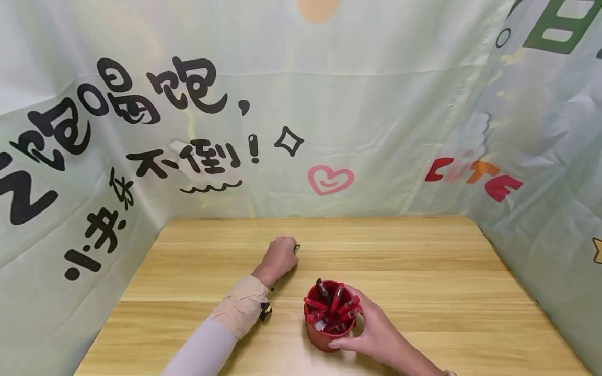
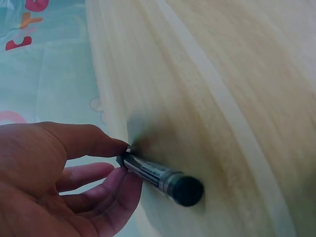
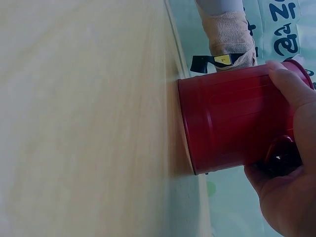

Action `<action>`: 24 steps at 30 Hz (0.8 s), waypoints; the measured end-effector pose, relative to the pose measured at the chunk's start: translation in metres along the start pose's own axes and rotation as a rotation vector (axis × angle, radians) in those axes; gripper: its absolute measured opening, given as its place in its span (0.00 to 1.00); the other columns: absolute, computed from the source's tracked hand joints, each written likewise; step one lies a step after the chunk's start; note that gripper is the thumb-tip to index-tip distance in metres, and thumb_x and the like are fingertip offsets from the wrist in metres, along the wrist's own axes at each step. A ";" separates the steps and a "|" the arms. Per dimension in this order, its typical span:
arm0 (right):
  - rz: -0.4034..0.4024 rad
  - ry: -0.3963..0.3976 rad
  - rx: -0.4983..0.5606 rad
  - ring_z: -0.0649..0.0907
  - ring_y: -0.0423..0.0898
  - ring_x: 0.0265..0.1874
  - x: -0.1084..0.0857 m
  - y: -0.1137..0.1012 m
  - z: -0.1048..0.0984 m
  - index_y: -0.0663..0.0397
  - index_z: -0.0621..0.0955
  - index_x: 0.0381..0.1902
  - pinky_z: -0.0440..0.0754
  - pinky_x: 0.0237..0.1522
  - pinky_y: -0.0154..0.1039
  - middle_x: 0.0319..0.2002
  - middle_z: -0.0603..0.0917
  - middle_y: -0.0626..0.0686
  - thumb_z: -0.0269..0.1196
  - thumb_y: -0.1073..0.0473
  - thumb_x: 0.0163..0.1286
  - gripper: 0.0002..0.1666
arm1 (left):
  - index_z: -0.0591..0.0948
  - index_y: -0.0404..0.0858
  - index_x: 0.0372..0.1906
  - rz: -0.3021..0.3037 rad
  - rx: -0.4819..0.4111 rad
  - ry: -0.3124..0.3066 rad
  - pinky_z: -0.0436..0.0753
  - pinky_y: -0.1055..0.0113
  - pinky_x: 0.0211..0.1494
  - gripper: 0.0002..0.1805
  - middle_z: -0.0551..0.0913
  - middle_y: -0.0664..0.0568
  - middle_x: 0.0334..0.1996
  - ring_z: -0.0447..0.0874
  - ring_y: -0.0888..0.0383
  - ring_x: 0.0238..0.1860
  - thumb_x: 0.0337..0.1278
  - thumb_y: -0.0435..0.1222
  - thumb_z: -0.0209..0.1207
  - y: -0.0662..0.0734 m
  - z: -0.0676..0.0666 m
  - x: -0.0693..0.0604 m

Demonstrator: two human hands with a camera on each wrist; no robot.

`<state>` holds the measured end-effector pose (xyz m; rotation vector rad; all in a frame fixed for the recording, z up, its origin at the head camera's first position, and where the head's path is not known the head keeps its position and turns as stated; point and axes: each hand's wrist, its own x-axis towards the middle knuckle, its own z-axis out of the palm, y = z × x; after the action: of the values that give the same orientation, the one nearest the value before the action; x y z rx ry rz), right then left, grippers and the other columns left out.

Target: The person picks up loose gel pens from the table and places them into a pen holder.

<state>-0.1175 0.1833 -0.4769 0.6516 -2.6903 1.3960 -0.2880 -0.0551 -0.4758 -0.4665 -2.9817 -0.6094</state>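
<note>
My left hand [image 1: 278, 257] is low over the far middle of the table. In the left wrist view, its thumb and fingers pinch one end of a black pen [image 2: 159, 177], whose round dark end points away from the hand. My right hand [image 1: 375, 330] grips the side of a red bucket [image 1: 321, 338], with the thumb on the near side and the fingers round behind. The bucket stands upright and holds several red pens [image 1: 336, 297] and a black pen [image 1: 323, 291]. In the right wrist view, the bucket [image 3: 232, 118] shows its smooth wall and base edge.
Both hands work over a light wooden table [image 1: 423, 271]. A pale printed cloth [image 1: 376, 115] hangs along its back and sides. A black strap with a yellow label [image 1: 266, 311] is on the left wrist, over a beige wrap [image 1: 242, 305].
</note>
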 end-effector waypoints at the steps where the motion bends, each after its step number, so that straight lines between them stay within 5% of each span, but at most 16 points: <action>1: -0.004 0.001 -0.001 0.82 0.44 0.65 0.000 0.000 0.000 0.35 0.67 0.74 0.87 0.60 0.44 0.67 0.81 0.44 0.81 0.33 0.47 0.59 | 0.71 0.41 0.19 -0.005 -0.002 -0.001 0.65 0.69 0.23 0.18 0.68 0.54 0.18 0.62 0.58 0.21 0.51 0.23 0.66 0.000 0.000 0.000; 18: 0.027 -0.003 -0.001 0.81 0.45 0.65 0.001 -0.002 0.001 0.36 0.69 0.74 0.87 0.61 0.47 0.67 0.81 0.43 0.81 0.33 0.46 0.59 | 0.67 0.44 0.15 -0.024 -0.020 -0.042 0.63 0.70 0.22 0.22 0.64 0.56 0.16 0.61 0.59 0.19 0.49 0.24 0.66 -0.004 -0.005 -0.003; 24: 0.039 -0.004 -0.014 0.81 0.49 0.66 0.001 -0.001 0.000 0.39 0.68 0.74 0.87 0.61 0.49 0.68 0.81 0.45 0.80 0.31 0.46 0.60 | 0.83 0.37 0.28 -0.026 -0.052 -0.058 0.70 0.70 0.26 0.06 0.80 0.53 0.23 0.69 0.60 0.24 0.50 0.25 0.68 -0.006 -0.009 -0.006</action>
<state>-0.1180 0.1823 -0.4760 0.6049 -2.7280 1.3849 -0.2842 -0.0653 -0.4705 -0.4572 -3.0374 -0.6883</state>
